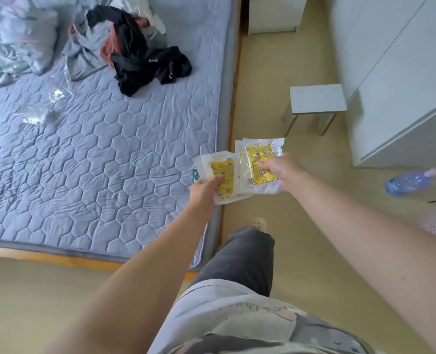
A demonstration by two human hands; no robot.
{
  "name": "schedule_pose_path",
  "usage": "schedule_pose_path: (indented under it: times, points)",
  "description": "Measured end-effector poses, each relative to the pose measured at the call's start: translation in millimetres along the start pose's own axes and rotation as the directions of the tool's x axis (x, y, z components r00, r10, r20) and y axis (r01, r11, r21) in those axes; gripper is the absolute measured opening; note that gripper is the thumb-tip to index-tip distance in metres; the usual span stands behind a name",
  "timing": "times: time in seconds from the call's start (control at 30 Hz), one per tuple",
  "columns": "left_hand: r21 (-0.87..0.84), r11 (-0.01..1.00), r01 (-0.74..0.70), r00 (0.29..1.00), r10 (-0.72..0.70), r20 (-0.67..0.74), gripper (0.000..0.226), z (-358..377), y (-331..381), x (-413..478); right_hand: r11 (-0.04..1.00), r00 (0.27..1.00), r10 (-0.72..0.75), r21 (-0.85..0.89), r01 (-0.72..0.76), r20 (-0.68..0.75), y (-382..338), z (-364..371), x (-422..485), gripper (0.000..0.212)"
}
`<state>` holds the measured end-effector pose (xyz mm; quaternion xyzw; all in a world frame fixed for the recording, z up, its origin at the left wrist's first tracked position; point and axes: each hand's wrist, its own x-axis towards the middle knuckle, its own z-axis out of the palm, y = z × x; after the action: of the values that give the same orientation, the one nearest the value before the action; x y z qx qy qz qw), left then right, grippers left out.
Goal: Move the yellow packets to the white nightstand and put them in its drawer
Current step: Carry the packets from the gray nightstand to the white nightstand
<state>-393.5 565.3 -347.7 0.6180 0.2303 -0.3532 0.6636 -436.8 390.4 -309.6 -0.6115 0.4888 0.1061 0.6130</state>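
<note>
Hovering over the bed's right edge, the flat yellow packets [259, 154] sealed in clear plastic wrappers are held face-up in two overlapping bunches. The left hand [203, 191] pinches one bunch: its thumb presses the yellow face and the other fingers are hidden beneath. The right hand [282, 169] grips the other bunch, fingers [262, 165] curled over its edge. Both bunches run lengthwise toward twelve o'clock, the left one tilted slightly toward eleven.

At nine o'clock spreads the lavender hexagon-quilted mattress [109, 149], with a heap of black and grey clothes [140, 54] at eleven. On the beige floor [275, 85], a small white square stool [316, 100] stands at one o'clock, a tall white cabinet [403, 85] stands at two, and a blue plastic bottle [411, 181] lies at three.
</note>
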Motion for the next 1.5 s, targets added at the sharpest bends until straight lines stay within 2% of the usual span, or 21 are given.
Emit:
schedule_pose_path:
  times: [0.13,0.33,0.6,0.93,1.07,1.23,1.37,1.5]
  points:
    - [0.004,1.0,-0.018,1.0,0.018,0.018,0.009,55.7,43.7,42.3,0.999,1.0,-0.016,0.033,0.016,0.003,-53.8,-30.0,49.7,0.062]
    - [0.042,0.995,-0.092,0.994,0.089,0.056,0.011,139.9,147.3,138.4,0.997,0.997,-0.072,0.006,0.072,-0.042,-170.8,-47.9,156.5,0.062]
    - [0.023,0.997,-0.073,0.997,0.072,0.025,0.009,224.0,261.5,247.8,0.999,1.0,-0.021,0.044,0.022,-0.012,-307.5,-66.9,273.0,0.056]
    - [0.05,0.998,-0.026,0.999,0.024,0.031,0.025,344.7,389.5,414.6,0.993,1.0,-0.002,0.117,0.002,0.005,-473.8,-105.1,441.7,0.056]
    - [0.096,0.993,-0.065,0.997,0.062,0.041,0.012,417.5,470.6,496.6,0.991,0.999,-0.034,0.131,0.031,0.02,-566.0,-133.3,539.0,0.056]
    - [0.109,0.993,-0.047,0.999,0.046,0.011,0.014,494.7,562.8,573.2,0.993,0.999,-0.041,0.112,0.038,0.027,-678.2,-174.0,634.1,0.052]
    - [0.091,0.995,-0.036,0.999,0.037,-0.011,0.013,549.0,622.7,621.4,0.992,0.999,-0.008,0.128,0.004,0.032,-739.1,-199.9,692.6,0.049]
    - [0.086,0.996,-0.04,0.999,0.037,0.029,0.011,600.3,675.4,674.7,0.99,1.0,0.016,0.138,-0.018,0.011,-792.4,-221.6,748.1,0.045]
